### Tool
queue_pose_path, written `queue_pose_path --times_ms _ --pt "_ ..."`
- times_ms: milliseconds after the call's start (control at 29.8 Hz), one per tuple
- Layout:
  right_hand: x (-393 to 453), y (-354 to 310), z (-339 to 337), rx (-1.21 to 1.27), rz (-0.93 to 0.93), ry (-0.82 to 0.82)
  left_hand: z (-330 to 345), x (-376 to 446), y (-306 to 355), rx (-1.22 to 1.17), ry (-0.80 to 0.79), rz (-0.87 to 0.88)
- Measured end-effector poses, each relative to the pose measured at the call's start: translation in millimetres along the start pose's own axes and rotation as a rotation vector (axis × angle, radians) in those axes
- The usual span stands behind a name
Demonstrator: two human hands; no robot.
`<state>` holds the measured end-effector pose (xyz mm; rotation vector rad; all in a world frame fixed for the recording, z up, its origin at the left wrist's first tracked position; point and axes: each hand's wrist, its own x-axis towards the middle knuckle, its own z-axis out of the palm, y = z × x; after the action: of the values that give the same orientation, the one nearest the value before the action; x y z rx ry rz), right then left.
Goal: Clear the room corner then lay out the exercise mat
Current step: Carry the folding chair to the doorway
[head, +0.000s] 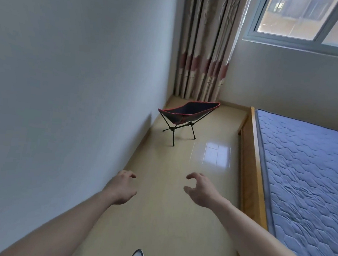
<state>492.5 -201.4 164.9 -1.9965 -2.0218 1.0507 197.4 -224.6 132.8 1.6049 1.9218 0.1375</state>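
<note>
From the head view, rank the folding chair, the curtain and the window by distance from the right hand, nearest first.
1. Folding chair, on the floor ahead, slightly left of the right hand.
2. Curtain, hanging in the corner behind the chair.
3. Window, high on the far wall, up to the right.

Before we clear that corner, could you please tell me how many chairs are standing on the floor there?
1. A folding camp chair stands near the corner, beside the left wall and in front of the curtain. The bed may hide floor on its far side.
</note>
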Motion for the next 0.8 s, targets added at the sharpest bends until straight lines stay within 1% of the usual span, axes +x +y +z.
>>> queue_pose_path --times_ms 168,268,335,470,503,537,604,704,771,805 --pt "86.6 -19.4 -17.7 0.028 0.046 0.012 -39.0 94.7 1.7 0.019 -0.021 0.032" --pt "136.9 -33.8 -40.6 0.072 0.066 0.072 -70.9 160.9 14.7 0.043 -0.031 0.061" --pt "158.6 -35.9 -55.5 0.08 0.088 0.092 -83.4 191.1 28.5 0.057 -0.052 0.077" --pt "207.1 -27.5 -93.4 0.083 0.131 0.143 -95.6 255.5 63.8 0.064 -0.072 0.137" --pt "210.2 -27.6 -99.2 0.084 0.143 0.148 -97.9 258.3 69.7 0.068 -0.079 0.146" --pt "235.8 -22.2 -112.3 0.091 0.15 0.16 -100.5 288.5 83.0 0.067 -0.085 0.16" --pt "265.0 -14.4 -125.9 0.081 0.153 0.166 -102.7 320.6 98.5 0.071 -0.095 0.172" --pt "312.6 -5.6 -146.7 0.094 0.154 0.157 -108.2 366.5 120.3 0.078 -0.102 0.174" --pt "358.9 9.4 -166.4 0.102 0.147 0.146 -109.7 411.7 141.9 0.075 -0.091 0.142" --pt "367.5 9.7 -168.1 0.085 0.142 0.143 -113.3 419.0 142.9 0.082 -0.088 0.132"
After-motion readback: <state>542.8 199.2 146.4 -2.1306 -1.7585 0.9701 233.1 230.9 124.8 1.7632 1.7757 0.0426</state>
